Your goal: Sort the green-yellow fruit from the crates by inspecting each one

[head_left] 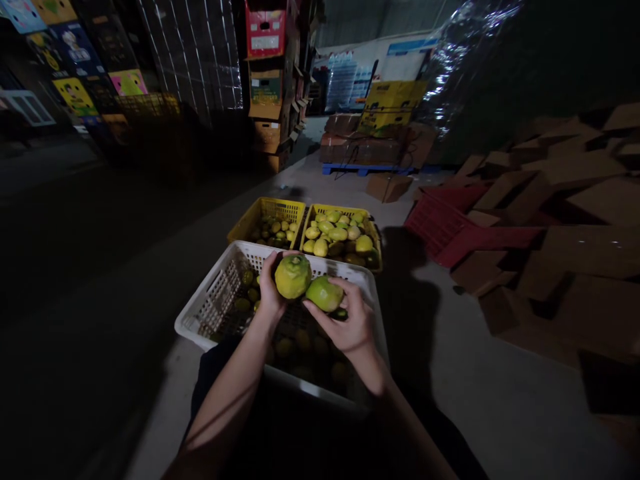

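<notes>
Currently, a yellow-green fruit (293, 277) is gripped in the left hand (270, 295); a greener fruit (324, 294) is clasped by the right hand (356, 319); both are held above a white crate (220, 288).

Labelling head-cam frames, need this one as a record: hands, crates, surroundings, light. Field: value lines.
left hand: holds bumpy yellow-green fruit
right hand: holds greener fruit
white crate: below both hands, fruit inside
left yellow crate: beyond white crate, holds fruit
right yellow crate: beside it, holds fruit
right side: red crate, cardboard boxes
background: blue pallet, loaded
light: dim
</notes>
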### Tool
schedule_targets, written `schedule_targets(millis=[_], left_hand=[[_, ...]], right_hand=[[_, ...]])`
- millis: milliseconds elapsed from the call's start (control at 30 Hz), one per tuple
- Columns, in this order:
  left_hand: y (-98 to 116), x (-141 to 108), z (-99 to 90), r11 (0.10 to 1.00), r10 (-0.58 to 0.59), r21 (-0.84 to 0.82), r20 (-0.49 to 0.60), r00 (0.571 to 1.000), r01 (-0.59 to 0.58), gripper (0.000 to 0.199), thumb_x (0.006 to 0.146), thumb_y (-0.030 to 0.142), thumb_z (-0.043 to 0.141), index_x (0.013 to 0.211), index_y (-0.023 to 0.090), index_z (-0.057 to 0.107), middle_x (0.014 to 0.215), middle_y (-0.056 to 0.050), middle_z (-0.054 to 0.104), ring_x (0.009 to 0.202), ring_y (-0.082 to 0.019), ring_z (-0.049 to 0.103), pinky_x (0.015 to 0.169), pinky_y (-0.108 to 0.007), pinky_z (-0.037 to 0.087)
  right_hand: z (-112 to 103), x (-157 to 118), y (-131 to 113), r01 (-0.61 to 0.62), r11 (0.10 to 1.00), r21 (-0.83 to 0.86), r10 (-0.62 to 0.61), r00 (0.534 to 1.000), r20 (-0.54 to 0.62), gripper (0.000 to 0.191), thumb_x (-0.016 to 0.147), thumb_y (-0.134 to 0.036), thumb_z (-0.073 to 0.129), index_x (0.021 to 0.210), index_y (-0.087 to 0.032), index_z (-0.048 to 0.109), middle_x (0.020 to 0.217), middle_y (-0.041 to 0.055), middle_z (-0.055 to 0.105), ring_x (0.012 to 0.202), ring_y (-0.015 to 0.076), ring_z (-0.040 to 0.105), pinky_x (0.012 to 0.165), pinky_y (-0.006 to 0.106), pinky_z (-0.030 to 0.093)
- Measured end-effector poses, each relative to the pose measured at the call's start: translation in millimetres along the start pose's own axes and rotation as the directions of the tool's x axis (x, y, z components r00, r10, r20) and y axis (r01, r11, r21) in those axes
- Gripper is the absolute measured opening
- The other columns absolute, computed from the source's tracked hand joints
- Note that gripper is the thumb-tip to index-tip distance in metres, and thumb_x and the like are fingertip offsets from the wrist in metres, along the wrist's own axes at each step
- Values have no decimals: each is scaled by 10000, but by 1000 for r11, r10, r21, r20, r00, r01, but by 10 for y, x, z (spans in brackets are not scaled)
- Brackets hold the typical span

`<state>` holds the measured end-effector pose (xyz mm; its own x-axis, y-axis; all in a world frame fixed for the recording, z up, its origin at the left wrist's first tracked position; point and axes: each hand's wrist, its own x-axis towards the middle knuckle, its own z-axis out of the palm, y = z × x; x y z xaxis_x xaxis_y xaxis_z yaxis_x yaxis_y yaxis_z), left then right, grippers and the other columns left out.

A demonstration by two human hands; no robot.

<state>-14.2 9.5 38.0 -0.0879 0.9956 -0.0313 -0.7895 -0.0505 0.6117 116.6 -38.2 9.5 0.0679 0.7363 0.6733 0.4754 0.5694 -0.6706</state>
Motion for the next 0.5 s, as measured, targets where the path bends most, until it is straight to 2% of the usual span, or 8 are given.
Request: schedule_targets(millis=[100, 167, 200, 267, 367, 433, 500], left_hand=[[-20, 2, -5, 996, -53, -69, 22, 998, 55, 322, 775, 384, 517, 796, 122, 702, 781, -65, 696, 707, -177, 650, 700, -276, 512], [-48, -2, -17, 984, -91, -155, 23, 996, 93, 307, 785, 356, 511, 905, 144, 699, 911, -62, 707, 759, -168, 650, 735, -276, 515], [-67, -3, -27, 974, -113, -197, 19, 993, 115, 306, 787, 343, 515, 965, 165, 690, 971, -53, 704, 780, -162, 650, 753, -278, 515], [-111, 3, -51, 952, -177, -254, -4, 984, 170, 319, 785, 328, 529, 1045, 203, 666, 997, -36, 700, 784, -158, 651, 762, -283, 517], [-176, 28, -81, 919, -294, -287, -43, 955, 270, 351, 785, 344, 531, 1077, 189, 650, 916, -52, 701, 764, -181, 658, 723, -294, 525], [-202, 45, -85, 890, -363, -316, -58, 930, 328, 382, 793, 360, 514, 1086, 151, 641, 903, -85, 698, 774, -197, 662, 686, -291, 529], [-212, 51, -76, 868, -392, -357, -65, 918, 346, 413, 807, 371, 492, 1114, 127, 622, 925, -112, 696, 811, -207, 666, 665, -279, 534]], right_hand=[[-22, 41, -56, -115, 990, 80, 115, 993, 10, 423, 654, -315, 771, 1020, -251, 570, 950, 54, 672, 743, 211, 647, 594, 332, 559], [-40, 82, -79, -263, 939, 220, 258, 965, 54, 422, 633, -325, 779, 982, -247, 554, 838, 21, 661, 601, 173, 613, 456, 287, 508], [-48, 103, -84, -356, 883, 305, 338, 934, 115, 429, 627, -336, 780, 971, -248, 539, 768, -2, 647, 524, 158, 587, 405, 277, 481], [-57, 142, -82, -542, 703, 461, 458, 841, 289, 448, 628, -367, 768, 975, -257, 507, 668, -40, 621, 407, 147, 542, 339, 277, 443], [-44, 183, -69, -710, 387, 589, 511, 697, 504, 425, 651, -408, 703, 996, -279, 491, 699, -35, 653, 352, 146, 513, 284, 265, 375], [-21, 202, -57, -724, 250, 643, 547, 654, 523, 350, 678, -438, 635, 963, -269, 523, 753, -5, 672, 381, 135, 504, 277, 234, 317], [2, 216, -31, -697, 199, 688, 594, 645, 481, 284, 718, -472, 572, 887, -244, 568, 755, 30, 670, 410, 128, 485, 279, 224, 276]])
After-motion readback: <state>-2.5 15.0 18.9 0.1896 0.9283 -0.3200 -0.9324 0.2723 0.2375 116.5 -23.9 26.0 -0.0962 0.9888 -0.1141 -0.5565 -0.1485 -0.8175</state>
